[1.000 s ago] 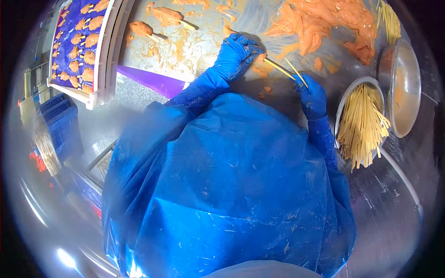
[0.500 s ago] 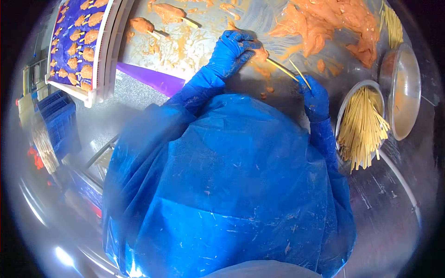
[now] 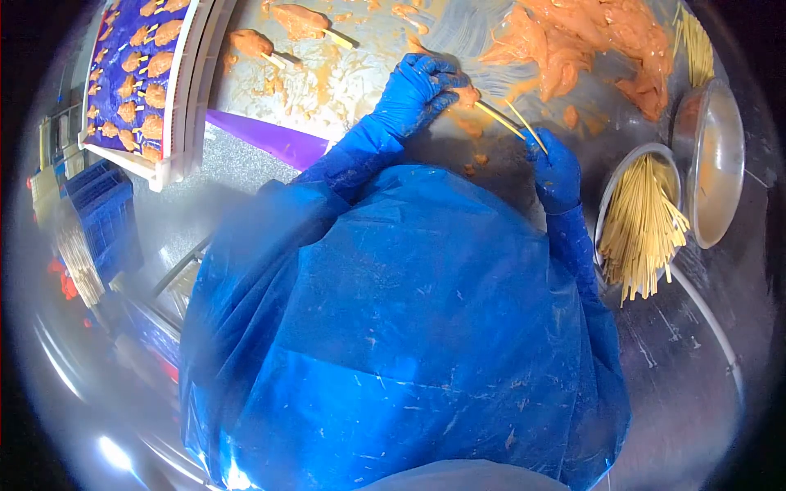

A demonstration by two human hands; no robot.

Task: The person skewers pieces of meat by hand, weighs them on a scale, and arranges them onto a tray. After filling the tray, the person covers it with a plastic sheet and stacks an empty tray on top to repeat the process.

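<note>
My left hand [image 3: 416,94], in a blue glove, is closed around a piece of raw orange-pink meat [image 3: 467,96], which shows past the fingertips. A wooden skewer [image 3: 499,119] runs from that meat to my right hand [image 3: 558,172]. The right hand, gloved in blue too, pinches the skewer's near end along with a second stick [image 3: 525,123] that points up and free of the meat. How deep the skewer sits in the meat is hidden by the left fingers. Both hands are over the metal table [image 3: 442,143], near its front edge.
A pile of raw meat [image 3: 585,49] lies at the back right. Skewered meat pieces [image 3: 299,23] lie back left, beside a white-rimmed tray [image 3: 173,98] of more. A bowl [image 3: 604,204] of skewers [image 3: 643,225] stands right, by a metal bowl [image 3: 720,164]. Blue crates [image 3: 102,209] stand left.
Almost nothing differs. The left hand with the meat and the skewer have shifted very slightly to the right in view; both hands keep their grip.
</note>
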